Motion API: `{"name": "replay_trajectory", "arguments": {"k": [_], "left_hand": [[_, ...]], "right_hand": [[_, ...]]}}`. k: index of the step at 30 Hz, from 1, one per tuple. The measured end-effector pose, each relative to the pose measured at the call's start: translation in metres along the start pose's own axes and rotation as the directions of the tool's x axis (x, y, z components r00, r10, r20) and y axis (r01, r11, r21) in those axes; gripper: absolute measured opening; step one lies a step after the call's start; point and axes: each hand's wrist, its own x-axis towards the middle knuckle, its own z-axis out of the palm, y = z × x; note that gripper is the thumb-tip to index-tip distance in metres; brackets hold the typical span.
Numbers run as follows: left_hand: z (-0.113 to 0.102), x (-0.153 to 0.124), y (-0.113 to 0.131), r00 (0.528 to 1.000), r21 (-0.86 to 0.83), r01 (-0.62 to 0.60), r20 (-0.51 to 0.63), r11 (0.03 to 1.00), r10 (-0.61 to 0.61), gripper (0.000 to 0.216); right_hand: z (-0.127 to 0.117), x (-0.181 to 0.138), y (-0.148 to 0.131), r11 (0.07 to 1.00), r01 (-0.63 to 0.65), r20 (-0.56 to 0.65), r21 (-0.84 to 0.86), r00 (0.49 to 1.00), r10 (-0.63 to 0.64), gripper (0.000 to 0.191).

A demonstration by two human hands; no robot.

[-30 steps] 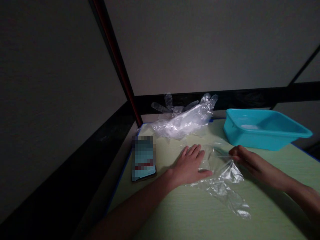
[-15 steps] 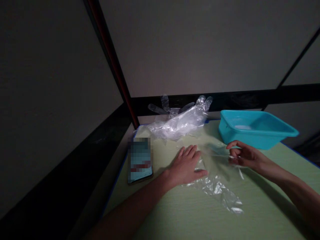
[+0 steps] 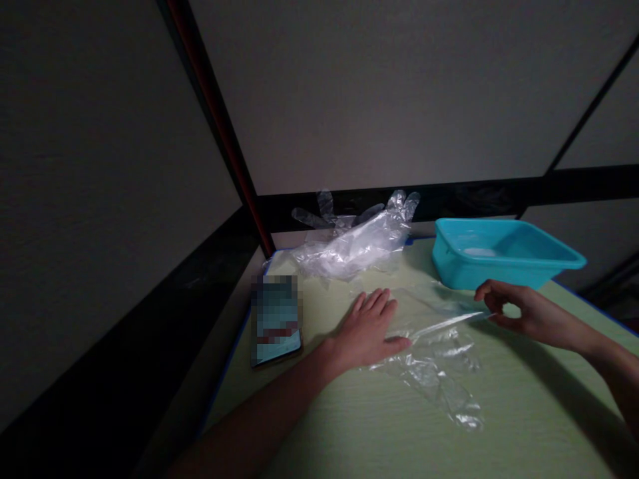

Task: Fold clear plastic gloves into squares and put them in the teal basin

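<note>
My left hand [image 3: 368,327] lies flat, fingers spread wide, pressing one end of a clear plastic glove [image 3: 429,362] against the green desk [image 3: 359,426], just as it did a second ago. What has changed is my right hand [image 3: 524,313]: it has drawn away toward the right edge of the desk and lifted slightly, thumb and forefinger pinched narrow on a thin edge of the film. That layer now runs as a taut, bright line from my left thumb to my right fingers, where before it was slack and crumpled between the two hands. I judge that the upper layer is peeling away from the lower one, so the glove is opening; the rest of it lies wrinkled on the desk, trailing toward the near edge. The pile of plastic gloves [image 3: 357,239] sits at the far edge, the turquoise basin [image 3: 499,259] near the far right corner, and the phone [image 3: 275,319] along the left edge, all unmoved.
</note>
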Motion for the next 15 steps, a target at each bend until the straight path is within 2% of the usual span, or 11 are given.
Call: {"name": "replay_trajectory", "arguments": {"k": [5,9,12,15], "left_hand": [[-0.001,0.000,0.000,1.000,-0.001,0.002,0.022,1.000,-0.002,0.066],[-0.002,0.000,0.000,1.000,-0.002,0.009,0.029,1.000,-0.009,0.065],[-0.002,0.000,0.000,1.000,-0.003,0.006,0.025,1.000,-0.006,0.064],[-0.003,0.000,0.000,1.000,-0.019,0.003,0.025,1.000,-0.002,0.064]], "right_hand": [[-0.008,-0.005,0.016,0.982,0.002,-0.017,-0.188,1.000,-0.005,0.009],[-0.014,-0.008,0.029,0.945,-0.009,-0.082,-0.328,0.996,-0.019,0.008],[-0.014,-0.006,0.028,0.943,-0.042,-0.122,-0.329,0.993,0.002,0.009],[-0.008,-0.001,0.015,0.961,-0.073,-0.135,-0.267,0.990,0.038,0.020]]}}
